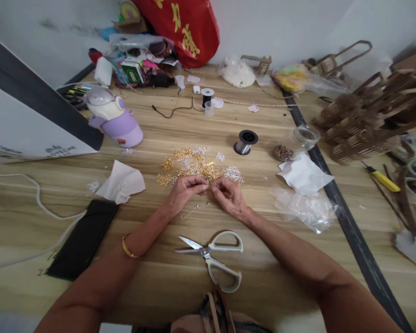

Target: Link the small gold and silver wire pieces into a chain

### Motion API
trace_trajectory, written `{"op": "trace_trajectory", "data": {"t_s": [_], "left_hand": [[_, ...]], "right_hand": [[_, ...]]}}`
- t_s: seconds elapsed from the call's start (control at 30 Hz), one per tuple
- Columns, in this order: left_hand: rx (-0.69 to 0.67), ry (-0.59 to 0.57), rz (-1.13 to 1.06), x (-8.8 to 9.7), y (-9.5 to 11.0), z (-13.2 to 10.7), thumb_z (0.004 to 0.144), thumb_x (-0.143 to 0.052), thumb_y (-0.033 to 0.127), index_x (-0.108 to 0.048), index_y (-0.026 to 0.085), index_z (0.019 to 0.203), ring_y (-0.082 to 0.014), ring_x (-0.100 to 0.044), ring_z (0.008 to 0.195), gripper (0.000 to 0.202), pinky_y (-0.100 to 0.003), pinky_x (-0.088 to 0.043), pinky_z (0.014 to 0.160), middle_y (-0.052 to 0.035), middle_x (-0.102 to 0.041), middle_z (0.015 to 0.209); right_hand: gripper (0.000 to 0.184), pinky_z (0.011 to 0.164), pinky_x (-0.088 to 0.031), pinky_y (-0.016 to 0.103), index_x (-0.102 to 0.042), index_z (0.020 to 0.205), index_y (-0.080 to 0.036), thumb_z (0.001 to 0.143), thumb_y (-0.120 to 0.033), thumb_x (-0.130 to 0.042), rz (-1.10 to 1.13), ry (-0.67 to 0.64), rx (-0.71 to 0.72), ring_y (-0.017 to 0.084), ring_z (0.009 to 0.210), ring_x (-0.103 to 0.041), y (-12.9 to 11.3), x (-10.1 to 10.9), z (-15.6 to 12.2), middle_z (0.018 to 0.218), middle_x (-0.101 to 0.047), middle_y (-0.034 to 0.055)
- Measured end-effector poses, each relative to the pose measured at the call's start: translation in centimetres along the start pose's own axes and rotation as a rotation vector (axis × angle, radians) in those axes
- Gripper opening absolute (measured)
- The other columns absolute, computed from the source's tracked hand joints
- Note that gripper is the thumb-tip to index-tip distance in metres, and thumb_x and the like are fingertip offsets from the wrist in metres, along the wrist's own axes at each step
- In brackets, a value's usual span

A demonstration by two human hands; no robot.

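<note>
My left hand (191, 188) and my right hand (228, 194) meet fingertip to fingertip at the near edge of a pile of small gold and silver jewelry findings (194, 163). Both are closed in a pinch, and whatever they grip is too small to make out. Just below the fingers lies a thin silver chain (195, 210) with a ring at one end. Nearer to me, open scissors (205, 252) with pale handles rest on the wood, blades toward the left. Silver pins (233, 173) lie beside my right hand.
A spool of wire (246, 142) stands behind the pile. To the left are a purple bottle (119, 122), a crumpled tissue (122, 181) and a black flat case (83, 240). At right are a jar of beads (296, 141), white paper (304, 175), a plastic bag (312, 210) and brown woven baskets (353, 120).
</note>
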State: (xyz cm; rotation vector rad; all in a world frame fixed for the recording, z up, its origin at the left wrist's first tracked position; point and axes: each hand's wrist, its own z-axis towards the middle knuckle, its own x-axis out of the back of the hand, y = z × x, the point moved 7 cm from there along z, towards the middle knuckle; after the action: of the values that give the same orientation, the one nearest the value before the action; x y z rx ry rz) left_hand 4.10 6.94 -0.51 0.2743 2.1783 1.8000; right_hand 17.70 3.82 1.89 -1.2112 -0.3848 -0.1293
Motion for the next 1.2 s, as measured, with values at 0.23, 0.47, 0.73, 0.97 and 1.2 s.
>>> {"op": "trace_trajectory", "data": {"t_s": [0.23,0.47,0.73,0.97,1.2], "left_hand": [[0.016,-0.030,-0.067,0.1,-0.8,0.2,0.064,-0.077,0.028,-0.069,0.013,0.077,-0.0109,-0.059,0.061,0.022,-0.025,-0.049,0.065,-0.0006,-0.067,0.067],[0.020,-0.042,-0.071,0.0,-0.8,0.3,0.063,-0.078,0.029,-0.069,0.013,0.078,-0.0107,-0.058,0.060,0.023,-0.025,-0.048,0.064,-0.0003,-0.067,0.066],[0.017,-0.041,-0.063,-0.1,-0.5,0.2,0.063,-0.078,0.029,-0.069,0.012,0.076,-0.0107,-0.058,0.060,0.023,-0.024,-0.048,0.063,-0.0010,-0.066,0.066],[0.015,-0.034,-0.053,-0.2,-0.3,0.1,0.062,-0.078,0.028,-0.069,0.013,0.075,-0.0104,-0.058,0.060,0.022,-0.024,-0.048,0.063,-0.0006,-0.066,0.066],[0.017,-0.032,-0.045,-0.2,-0.3,0.1,0.061,-0.078,0.028,-0.069,0.013,0.074,-0.0105,-0.058,0.059,0.022,-0.024,-0.049,0.063,-0.0005,-0.066,0.066]], "right_hand": [[0.019,0.050,-0.033,0.021,-0.054,0.080,-0.017,0.089,-0.034,-0.051,0.084,-0.063,-0.057,0.009,0.055,-0.042,0.9,-0.3,0.0,0.063,-0.049,-0.0022],[0.020,0.048,-0.031,0.021,-0.053,0.079,-0.017,0.089,-0.035,-0.051,0.164,-0.121,-0.110,0.008,0.052,-0.040,1.2,-0.7,0.0,0.061,-0.048,-0.0028],[0.018,0.047,-0.031,0.021,-0.052,0.078,-0.017,0.088,-0.032,-0.052,0.181,-0.110,-0.111,0.008,0.051,-0.039,1.3,-0.7,-0.1,0.062,-0.049,-0.0028],[0.018,0.048,-0.031,0.021,-0.052,0.078,-0.017,0.088,-0.031,-0.051,0.169,-0.105,-0.100,0.008,0.052,-0.039,1.2,-0.7,0.0,0.061,-0.048,-0.0031],[0.016,0.049,-0.031,0.021,-0.053,0.077,-0.017,0.087,-0.030,-0.051,0.135,-0.099,-0.095,0.009,0.053,-0.040,1.1,-0.6,0.1,0.061,-0.048,-0.0029]]}}
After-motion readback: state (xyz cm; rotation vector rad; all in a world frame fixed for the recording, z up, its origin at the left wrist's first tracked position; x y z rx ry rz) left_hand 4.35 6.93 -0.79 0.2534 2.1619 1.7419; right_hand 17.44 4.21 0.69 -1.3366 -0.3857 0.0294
